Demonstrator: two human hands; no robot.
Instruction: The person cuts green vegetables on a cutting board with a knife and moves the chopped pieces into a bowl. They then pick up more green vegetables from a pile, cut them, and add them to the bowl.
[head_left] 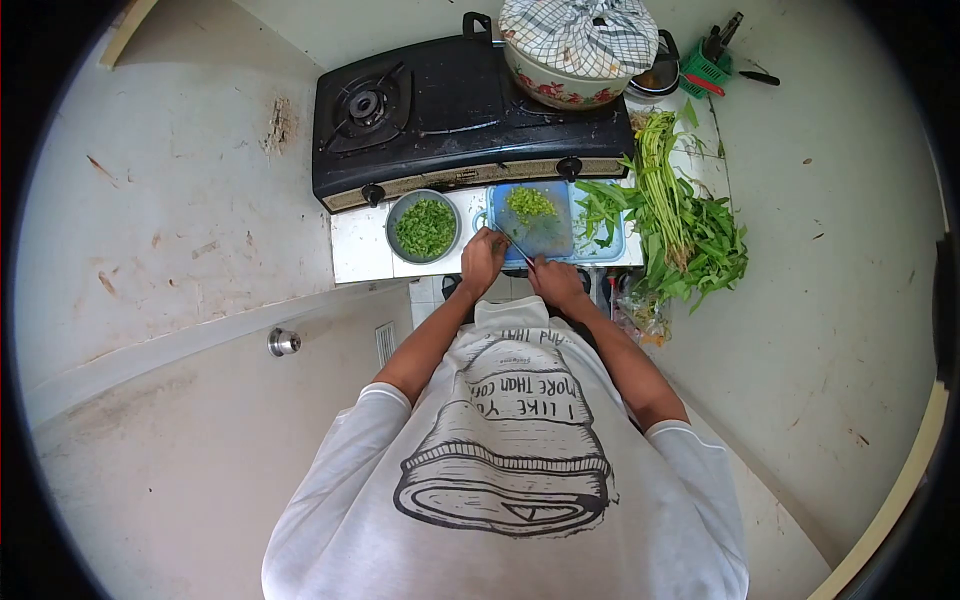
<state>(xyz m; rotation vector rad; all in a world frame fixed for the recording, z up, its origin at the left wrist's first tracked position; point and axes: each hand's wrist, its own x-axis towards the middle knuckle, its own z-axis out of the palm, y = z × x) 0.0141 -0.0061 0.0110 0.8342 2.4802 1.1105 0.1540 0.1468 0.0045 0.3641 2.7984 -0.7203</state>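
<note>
My right hand [556, 284] is closed around the handle of a knife [516, 247], its blade slanting up and left over the near edge of a blue cutting board [550, 242]. My left hand [483, 262] is closed at the board's near left corner, fingertips beside the blade's far end; what they pinch is hidden. Chopped light-green stems [530, 204] form a small pile on the board. Leafy green pieces [600, 208] lie at its right side, on a light-blue tray [618, 245]. Left of my left hand stands a round bowl [389, 232] of chopped greens [425, 228].
Behind the board is a black two-burner stove [450, 95], with a cloth-covered pot [570, 85] on its right side. A large bunch of leafy greens [680, 210] lies at the right. A green basket of utensils [703, 75] stands at the back right corner. Walls flank both sides.
</note>
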